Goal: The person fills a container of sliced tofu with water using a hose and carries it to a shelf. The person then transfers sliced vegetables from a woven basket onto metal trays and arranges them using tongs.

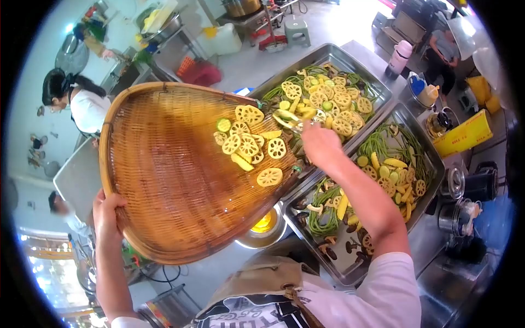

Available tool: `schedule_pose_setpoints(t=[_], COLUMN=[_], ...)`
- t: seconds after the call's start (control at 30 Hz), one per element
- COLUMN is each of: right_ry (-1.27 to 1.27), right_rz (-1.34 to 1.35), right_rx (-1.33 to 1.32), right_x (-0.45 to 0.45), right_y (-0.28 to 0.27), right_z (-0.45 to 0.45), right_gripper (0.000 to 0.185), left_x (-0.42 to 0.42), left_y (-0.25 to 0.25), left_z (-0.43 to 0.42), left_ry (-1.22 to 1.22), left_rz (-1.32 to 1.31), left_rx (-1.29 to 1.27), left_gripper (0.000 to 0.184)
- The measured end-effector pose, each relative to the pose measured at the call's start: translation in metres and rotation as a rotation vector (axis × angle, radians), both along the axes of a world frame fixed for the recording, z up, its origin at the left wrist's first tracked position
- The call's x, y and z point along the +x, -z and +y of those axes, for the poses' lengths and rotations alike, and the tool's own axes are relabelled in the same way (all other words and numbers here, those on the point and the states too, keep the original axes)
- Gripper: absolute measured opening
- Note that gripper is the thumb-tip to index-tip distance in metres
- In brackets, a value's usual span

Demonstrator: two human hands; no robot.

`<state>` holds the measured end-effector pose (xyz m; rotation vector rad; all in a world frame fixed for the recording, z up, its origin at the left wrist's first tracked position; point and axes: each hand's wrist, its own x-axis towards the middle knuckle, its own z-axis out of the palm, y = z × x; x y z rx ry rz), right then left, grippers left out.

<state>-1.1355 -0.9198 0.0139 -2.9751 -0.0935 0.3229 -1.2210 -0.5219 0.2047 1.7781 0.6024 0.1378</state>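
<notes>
Basket [158, 128], woven and wide, is in my left fingers [110, 204], which grip its rim; part of that hand is hidden behind the edge. The basket is tilted, its open end at the edge of the far tray [363, 71], beside my right fingers [316, 134]. Those are curled downward, the tips out of sight; something pale and shiny shows next to them, and I can't tell whether they hold it. Between my two hands, lotus root slices [249, 146] lie toward the basket's open end. More vegetables crowd the far tray around my right fingers, some covered by my hand. My right forearm hides part of the near tray [340, 261], which holds green beans [377, 142] and mushrooms. Below the basket, to the left of my right forearm, a bowl [278, 225] is partly cut off by the rim.
</notes>
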Motion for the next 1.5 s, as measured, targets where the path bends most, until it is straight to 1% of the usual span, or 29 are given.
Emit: schedule_pose_setpoints(t=[0.03,0.13,0.17,0.23,0.3,0.33,0.43,0.47,0.5,0.53,0.57,0.6,0.63,0.7,0.73,0.77,0.83,0.9,0.93,1.03,1.07,1.17,1.2,1.3,1.33,1.37,1.43,1.5], right_ry=[-0.043,-0.156,-0.224,-0.122,-0.023,-0.014,0.024,-0.128,-0.223,-0.175,-0.357,-0.390,-0.420,-0.337,-0.394,-0.325,-0.274,-0.223,-0.203,-0.105,-0.005,0.118,0.189,0.310,0.322,0.293,0.531,0.552], right_rz=[-0.082,0.010,-0.021,0.092,0.019,0.001,0.025,0.022,-0.017,0.197,-0.001,-0.020,-0.039,0.194,0.061,0.186,0.152,0.140,0.068,0.075,0.126,0.143,0.090,0.048,-0.044,-0.077,0.078,-0.002], right_rx=[-0.039,0.048,-0.013,-0.072,-0.050,-0.155,0.112,0.045,0.115,0.299,0.184,0.151,0.119,-0.016,-0.125,-0.174,-0.182,-0.285,-0.261,-0.076,-0.014,0.140,0.195,0.542,0.601,0.724,0.959,1.275], right_x=[-0.001,-0.017,-0.020,-0.013,-0.005,-0.005,-0.016,-0.026,-0.036,-0.049,-0.055,-0.056,-0.056,-0.047,-0.047,-0.044,-0.044,-0.044,-0.046,-0.046,-0.050,-0.062,-0.068,-0.087,-0.096,-0.105,-0.121,-0.146], right_y=[0.000,-0.010,0.002,0.004,0.009,0.007,0.001,-0.002,0.001,-0.024,-0.006,-0.007,-0.010,-0.028,-0.016,-0.018,-0.015,-0.021,-0.019,-0.021,-0.029,-0.033,-0.027,-0.010,0.000,0.003,0.008,0.038], right_z=[-0.004,0.021,0.025,0.019,-0.001,-0.011,-0.007,0.007,0.022,0.038,0.048,0.052,0.053,0.043,0.031,0.024,0.001,-0.016,-0.024,-0.039,-0.041,-0.052,-0.056,-0.063,-0.061,-0.057,-0.039,-0.020], right_gripper=[0.032,0.035,0.041,0.036,0.039,0.037,0.034,0.028,0.029,0.030,0.033,0.035,0.038,0.042,0.048,0.052,0.054,0.054,0.046,0.039,0.035,0.038,0.043,0.044,0.043,0.036,0.029,0.027], left_x=[0.000,0.005,0.006,0.009,0.008,0.007,0.008,0.007,0.008,0.009,0.012,0.016,0.015,0.013,0.012,0.012,0.007,0.007,0.006,0.002,0.000,-0.012,-0.015,-0.023,-0.025,-0.027,-0.037,-0.043], left_y=[0.001,0.001,-0.001,0.001,-0.002,-0.004,-0.005,-0.006,-0.004,-0.002,0.006,0.010,0.008,0.002,0.001,0.001,0.003,0.004,0.004,0.005,0.009,0.017,0.020,0.029,0.032,0.034,0.046,0.070], left_z=[0.002,0.003,0.002,0.004,-0.001,-0.002,-0.001,-0.004,-0.004,-0.003,0.002,0.003,-0.001,-0.007,-0.008,-0.004,0.000,-0.001,0.001,0.009,0.015,0.018,0.020,0.029,0.031,0.034,0.066,0.111], left_ry=[0.006,0.047,0.050,0.057,0.039,0.028,0.034,0.035,0.056,0.078,0.121,0.169,0.155,0.133,0.124,0.114,0.110,0.136,0.113,0.074,0.079,0.018,-0.005,-0.037,-0.034,-0.031,0.026,0.073], left_rz=[0.004,-0.019,-0.023,-0.019,-0.033,-0.020,-0.026,-0.030,-0.051,-0.071,-0.108,-0.145,-0.122,-0.085,-0.071,-0.065,-0.073,-0.114,-0.101,-0.078,-0.088,-0.100,-0.100,-0.094,-0.088,-0.082,-0.078,-0.142], left_rx=[-0.004,0.023,0.036,0.050,0.028,0.013,-0.015,-0.007,-0.022,-0.039,-0.080,-0.123,-0.087,-0.030,-0.009,-0.001,-0.012,-0.052,-0.032,0.004,-0.003,0.020,0.024,0.033,0.042,0.052,0.081,0.006], left_gripper=[0.037,0.037,0.038,0.038,0.040,0.041,0.042,0.042,0.042,0.042,0.042,0.042,0.042,0.043,0.043,0.044,0.045,0.045,0.045,0.045,0.045,0.043,0.042,0.039,0.036,0.033,0.029,0.024])
